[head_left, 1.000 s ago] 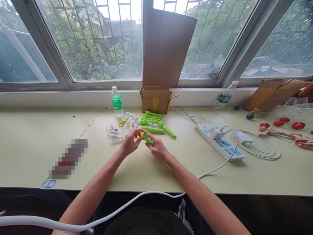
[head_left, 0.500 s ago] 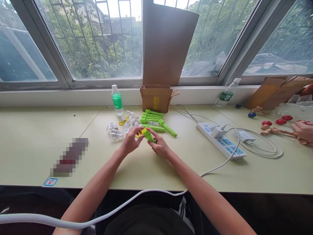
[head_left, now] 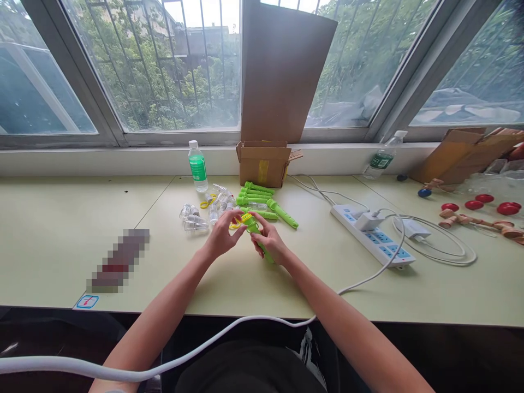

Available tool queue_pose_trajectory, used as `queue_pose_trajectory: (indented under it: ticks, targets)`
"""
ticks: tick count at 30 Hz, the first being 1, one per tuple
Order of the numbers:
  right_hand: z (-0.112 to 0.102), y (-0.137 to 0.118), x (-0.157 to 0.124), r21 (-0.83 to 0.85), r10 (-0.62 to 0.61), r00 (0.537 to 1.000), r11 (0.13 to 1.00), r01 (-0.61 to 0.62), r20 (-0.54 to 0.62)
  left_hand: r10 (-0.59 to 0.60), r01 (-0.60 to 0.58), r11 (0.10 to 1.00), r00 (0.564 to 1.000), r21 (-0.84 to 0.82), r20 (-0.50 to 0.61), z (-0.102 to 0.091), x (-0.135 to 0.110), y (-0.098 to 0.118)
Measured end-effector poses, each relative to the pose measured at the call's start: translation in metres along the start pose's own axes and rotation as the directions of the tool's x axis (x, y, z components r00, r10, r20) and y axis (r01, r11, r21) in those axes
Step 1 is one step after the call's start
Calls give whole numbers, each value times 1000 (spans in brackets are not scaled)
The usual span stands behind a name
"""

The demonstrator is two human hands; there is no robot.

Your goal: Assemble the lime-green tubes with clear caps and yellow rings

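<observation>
My right hand (head_left: 271, 244) is wrapped round a bright green plastic tube (head_left: 254, 226), held tilted above the table with its open end up and to the left. My left hand (head_left: 223, 236) pinches a small yellow ring piece (head_left: 235, 223) against that open end. Just behind my hands lie several more green tubes (head_left: 262, 201) in a pile, and to their left several small clear plastic vials (head_left: 195, 219) with a loose yellow ring (head_left: 206, 201) among them.
A green-labelled water bottle (head_left: 197, 166) and an open cardboard box (head_left: 264, 162) stand by the window sill. A white power strip (head_left: 372, 236) with plugged cables lies to the right. Wooden toy parts with red cups (head_left: 477, 214) lie at far right. A white cable (head_left: 229, 333) crosses the near edge.
My right hand has slid further down the green tube, raising its open end. Another person's hand, seen at far right half a second ago, is gone.
</observation>
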State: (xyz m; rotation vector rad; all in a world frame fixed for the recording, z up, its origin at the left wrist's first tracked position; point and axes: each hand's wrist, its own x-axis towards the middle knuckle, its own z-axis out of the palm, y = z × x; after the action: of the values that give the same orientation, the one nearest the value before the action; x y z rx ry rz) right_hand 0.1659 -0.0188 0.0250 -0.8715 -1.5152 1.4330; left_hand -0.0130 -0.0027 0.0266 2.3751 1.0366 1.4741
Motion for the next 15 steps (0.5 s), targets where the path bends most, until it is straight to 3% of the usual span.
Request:
queue_pose_trajectory:
  ticks: [7, 15]
  targets:
    - [1, 4, 2, -93, -48, 998, 995, 44, -46, -1, 1, 1000, 1000, 5, -24, 1, -2, 0]
    - [0, 6, 0, -101, 10, 1000, 995, -11, -5, 11, -10, 1000, 999, 22, -49, 7, -5, 3]
